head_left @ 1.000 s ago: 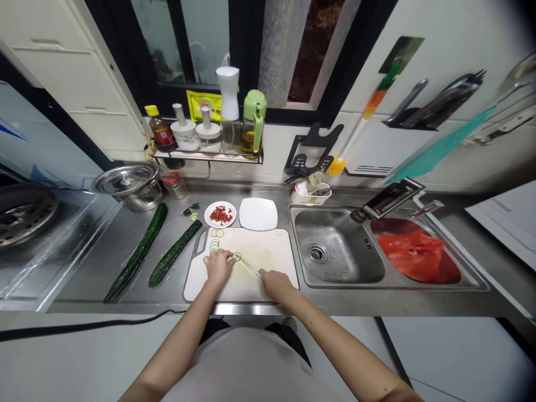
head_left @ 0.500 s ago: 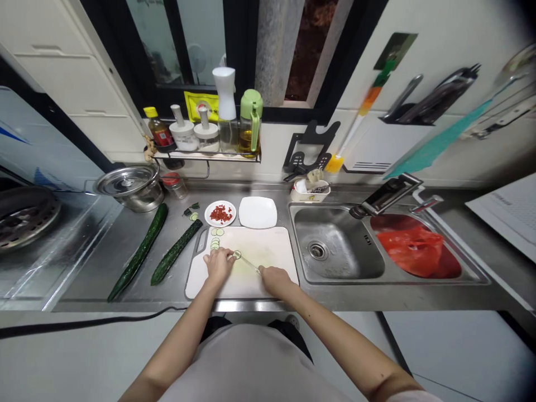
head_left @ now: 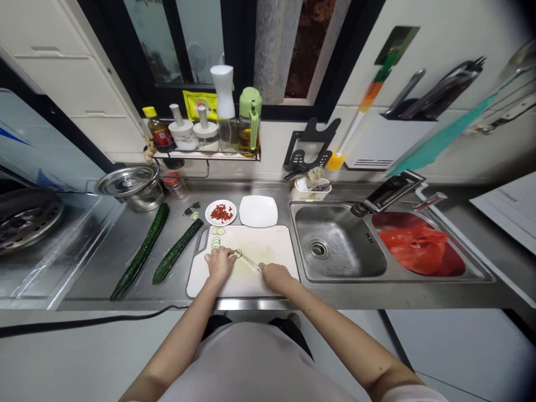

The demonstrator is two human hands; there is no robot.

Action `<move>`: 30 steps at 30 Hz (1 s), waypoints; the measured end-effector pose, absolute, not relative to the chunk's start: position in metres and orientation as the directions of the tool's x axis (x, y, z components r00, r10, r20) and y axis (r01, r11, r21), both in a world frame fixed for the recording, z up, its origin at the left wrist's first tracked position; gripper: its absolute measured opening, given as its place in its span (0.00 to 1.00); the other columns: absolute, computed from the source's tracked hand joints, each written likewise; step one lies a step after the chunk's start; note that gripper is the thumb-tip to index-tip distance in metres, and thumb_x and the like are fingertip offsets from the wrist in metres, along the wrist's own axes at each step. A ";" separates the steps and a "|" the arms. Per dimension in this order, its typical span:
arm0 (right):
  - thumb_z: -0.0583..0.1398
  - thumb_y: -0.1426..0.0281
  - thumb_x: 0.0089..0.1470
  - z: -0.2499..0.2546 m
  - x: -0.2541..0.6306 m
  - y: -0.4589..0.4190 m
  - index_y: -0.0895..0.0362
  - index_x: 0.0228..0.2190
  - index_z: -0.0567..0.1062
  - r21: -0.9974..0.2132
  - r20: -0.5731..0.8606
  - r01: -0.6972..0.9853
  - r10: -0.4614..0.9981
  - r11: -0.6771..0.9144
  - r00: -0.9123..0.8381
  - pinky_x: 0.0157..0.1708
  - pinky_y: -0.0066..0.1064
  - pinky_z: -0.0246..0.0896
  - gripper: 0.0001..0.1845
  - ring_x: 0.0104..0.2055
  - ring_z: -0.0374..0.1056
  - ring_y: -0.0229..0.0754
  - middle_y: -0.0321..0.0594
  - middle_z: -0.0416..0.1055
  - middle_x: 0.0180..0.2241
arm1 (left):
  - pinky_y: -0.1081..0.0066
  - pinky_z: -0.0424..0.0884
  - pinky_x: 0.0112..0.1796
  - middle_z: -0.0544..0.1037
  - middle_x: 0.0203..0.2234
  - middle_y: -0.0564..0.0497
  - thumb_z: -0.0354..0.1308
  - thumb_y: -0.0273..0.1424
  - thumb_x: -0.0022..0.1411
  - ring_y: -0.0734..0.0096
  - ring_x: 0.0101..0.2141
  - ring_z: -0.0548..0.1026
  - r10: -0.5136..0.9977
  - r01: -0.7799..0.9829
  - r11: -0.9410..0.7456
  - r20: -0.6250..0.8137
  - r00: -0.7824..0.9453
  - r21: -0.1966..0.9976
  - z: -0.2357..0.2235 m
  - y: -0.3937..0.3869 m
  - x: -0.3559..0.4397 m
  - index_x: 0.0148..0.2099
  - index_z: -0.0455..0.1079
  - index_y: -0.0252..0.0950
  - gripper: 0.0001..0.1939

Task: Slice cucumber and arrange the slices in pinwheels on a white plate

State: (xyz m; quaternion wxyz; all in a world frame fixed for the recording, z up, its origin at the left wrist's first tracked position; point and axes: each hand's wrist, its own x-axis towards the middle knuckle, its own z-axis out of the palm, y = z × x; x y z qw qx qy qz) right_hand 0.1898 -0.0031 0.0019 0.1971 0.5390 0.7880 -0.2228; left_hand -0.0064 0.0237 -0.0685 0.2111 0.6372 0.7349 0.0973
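Note:
Over the white cutting board [head_left: 276, 240], my left hand [head_left: 220, 264] pinches a thin cucumber slice [head_left: 238, 253] by its edge. My right hand [head_left: 274, 276] is closed around the handle of a small knife [head_left: 251, 263], whose tip reaches the slice. Several cut cucumber slices [head_left: 216, 242] lie along the board's upper left side, just beyond my left fingers. Left of the board rest a cucumber with a cut end [head_left: 178, 251] and a longer whole cucumber [head_left: 140, 251].
Behind the board stand a plate of red bits [head_left: 221, 213] and a white square plate [head_left: 258, 211]. Cucumber ends [head_left: 192, 209] lie near a lidded steel pot [head_left: 132, 187]. The sink [head_left: 339, 240] is at right, with a red plastic bag [head_left: 414, 248] in its second basin.
The camera view has shifted very slightly. Both hands, the slice and the knife keep almost the same positions on the board.

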 end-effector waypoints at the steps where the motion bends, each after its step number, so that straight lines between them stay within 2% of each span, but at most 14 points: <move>1: 0.48 0.80 0.56 0.002 0.189 -0.002 0.60 0.48 0.69 -0.136 -0.546 0.935 0.763 0.327 -0.346 0.40 0.38 0.65 0.20 0.46 0.72 0.50 0.55 0.75 0.41 | 0.56 0.55 0.46 0.78 0.44 0.46 0.54 0.39 0.62 0.54 0.47 0.68 0.976 0.897 0.171 -0.192 -0.099 0.407 -0.068 0.024 -0.006 0.42 0.77 0.44 0.12; 18: 0.48 0.79 0.59 0.010 0.197 0.010 0.59 0.47 0.71 -0.037 -0.482 0.899 0.780 0.437 -0.399 0.40 0.36 0.63 0.18 0.45 0.73 0.49 0.52 0.76 0.40 | 0.55 0.55 0.46 0.78 0.43 0.46 0.54 0.39 0.61 0.53 0.47 0.68 0.980 0.903 0.162 -0.170 -0.101 0.398 -0.070 0.023 -0.007 0.41 0.77 0.44 0.12; 23: 0.49 0.80 0.58 0.007 0.210 0.004 0.59 0.46 0.71 -0.049 -0.477 0.912 0.792 0.408 -0.381 0.39 0.35 0.62 0.18 0.44 0.73 0.49 0.52 0.76 0.39 | 0.55 0.56 0.46 0.78 0.42 0.46 0.54 0.40 0.61 0.53 0.47 0.68 0.981 0.904 0.155 -0.169 -0.094 0.399 -0.067 0.023 -0.007 0.42 0.76 0.44 0.12; 30: 0.46 0.68 0.64 -0.001 0.231 -0.012 0.56 0.47 0.70 -0.113 -0.472 0.973 0.851 0.200 -0.230 0.40 0.33 0.58 0.17 0.46 0.71 0.47 0.50 0.75 0.41 | 0.55 0.56 0.46 0.77 0.41 0.44 0.53 0.40 0.60 0.53 0.47 0.69 0.972 0.905 0.193 -0.202 -0.123 0.378 -0.064 0.025 -0.003 0.49 0.72 0.42 0.17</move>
